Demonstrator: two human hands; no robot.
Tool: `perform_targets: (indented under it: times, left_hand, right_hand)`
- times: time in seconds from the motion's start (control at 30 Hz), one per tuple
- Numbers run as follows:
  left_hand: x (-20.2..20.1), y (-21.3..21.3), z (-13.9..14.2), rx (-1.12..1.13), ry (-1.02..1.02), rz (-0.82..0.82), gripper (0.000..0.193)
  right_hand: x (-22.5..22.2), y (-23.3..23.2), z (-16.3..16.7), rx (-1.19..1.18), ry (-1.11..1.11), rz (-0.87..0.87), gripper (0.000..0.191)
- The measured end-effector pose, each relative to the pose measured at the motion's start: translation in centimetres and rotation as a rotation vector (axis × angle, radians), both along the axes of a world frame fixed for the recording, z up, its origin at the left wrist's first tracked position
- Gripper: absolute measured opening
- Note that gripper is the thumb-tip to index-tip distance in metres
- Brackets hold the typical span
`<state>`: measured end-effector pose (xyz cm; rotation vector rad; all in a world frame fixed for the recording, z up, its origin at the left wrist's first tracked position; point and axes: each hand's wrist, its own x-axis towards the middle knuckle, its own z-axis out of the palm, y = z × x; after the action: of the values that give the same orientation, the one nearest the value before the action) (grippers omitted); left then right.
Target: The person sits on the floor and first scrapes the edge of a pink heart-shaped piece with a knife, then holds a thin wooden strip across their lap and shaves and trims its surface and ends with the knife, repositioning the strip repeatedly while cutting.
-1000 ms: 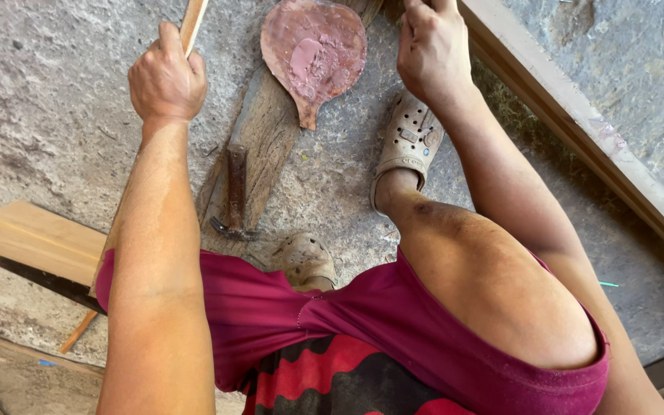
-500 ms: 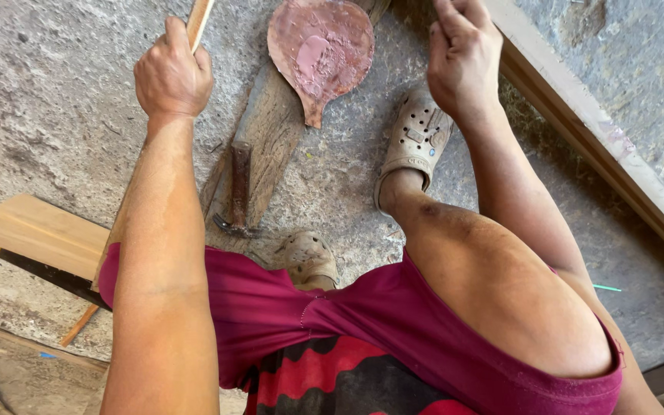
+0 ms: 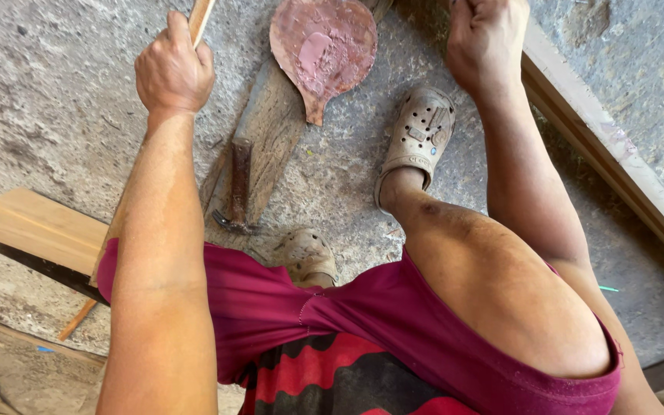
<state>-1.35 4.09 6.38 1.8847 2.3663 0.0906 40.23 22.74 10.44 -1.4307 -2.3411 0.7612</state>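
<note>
Clenched around a thin wooden strip (image 3: 200,17), the left hand (image 3: 172,71) makes a tight fist near the top of the head view, knuckles up, with the strip coming out of the top of the fist and running up out of the picture. Its long axis tilts slightly right of straight up; a stick of like colour shows below the forearm, near the maroon shorts (image 3: 270,307), but I cannot tell whether it is the same piece. The right hand (image 3: 486,42) is curled shut at the top edge, beside a long wooden beam (image 3: 616,173) that runs diagonally down to the right; what it holds, if anything, is hidden.

Between the two hands lies a leaf-shaped reddish trowel (image 3: 324,46), its point aimed down, resting on a weathered plank (image 3: 270,131). A rusty hammer (image 3: 238,184) lies on that plank, handle pointing up, head nearest the person. One pale perforated clog (image 3: 416,138) stands just right of the plank; the other clog (image 3: 305,253) peeks out by the shorts.

Bare rough concrete floor (image 3: 48,100) opens to the left of the fist. A light board (image 3: 36,227) lies at the left edge, well apart from the strip, and the beam bounds the right side.
</note>
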Motion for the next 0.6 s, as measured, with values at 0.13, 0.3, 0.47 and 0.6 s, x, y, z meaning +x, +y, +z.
perform_targets:
  times: [0.13, 0.3, 0.47, 0.6]
  left_hand:
    - [-0.1, -0.1, 0.0, -0.044, -0.03, 0.026, 0.019]
    - [-0.1, 0.0, 0.1, -0.028, 0.005, 0.007, 0.018]
    - [-0.2, -0.1, 0.1, -0.055, -0.057, 0.042, 0.021]
    - [-0.2, -0.2, 0.3, -0.016, -0.011, -0.006, 0.026]
  right_hand:
    - [0.3, 0.0, -1.1, 0.192, 0.078, 0.137, 0.027]
    - [0.4, -0.4, -1.9, 0.086, 0.039, 0.025, 0.033]
    - [0.6, -0.7, -0.5, 0.239, 0.029, 0.135, 0.026]
    - [0.7, -0.7, 0.5, 0.226, 0.152, 0.145, 0.021]
